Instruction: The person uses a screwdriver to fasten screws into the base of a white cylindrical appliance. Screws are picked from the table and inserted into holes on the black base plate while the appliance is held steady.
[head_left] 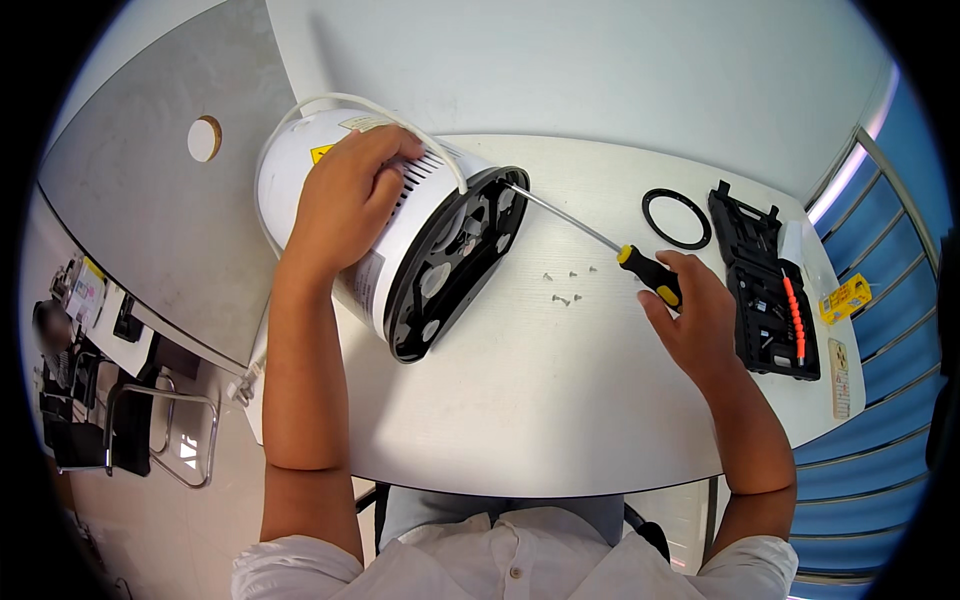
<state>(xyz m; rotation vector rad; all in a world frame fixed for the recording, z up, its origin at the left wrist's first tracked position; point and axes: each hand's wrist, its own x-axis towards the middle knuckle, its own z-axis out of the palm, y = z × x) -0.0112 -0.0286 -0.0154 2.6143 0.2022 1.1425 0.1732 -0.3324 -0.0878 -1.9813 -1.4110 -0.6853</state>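
A white cylindrical appliance (290, 195) with side vents and a white carrying handle lies tilted on the table. Its black underside (432, 290) faces right, showing inner parts. My left hand (350, 195) grips the body from above, fingers closed over the vented side. In my right hand (690, 310) is a black-and-yellow screwdriver (585, 228), held by its handle between thumb and fingers. The long shaft reaches left, its tip at the upper rim of the underside. Several small screws (562, 300) lie loose on the white tabletop (540, 400) between my hands.
A black ring (647, 212) lies at the back right, beside an opened black tool case (745, 240) with an orange flexible shaft (795, 315). A yellow carton (845, 298) and a remote control (840, 380) sit by the metal railing (895, 345). A round cap (204, 139) rests on the grey surface.
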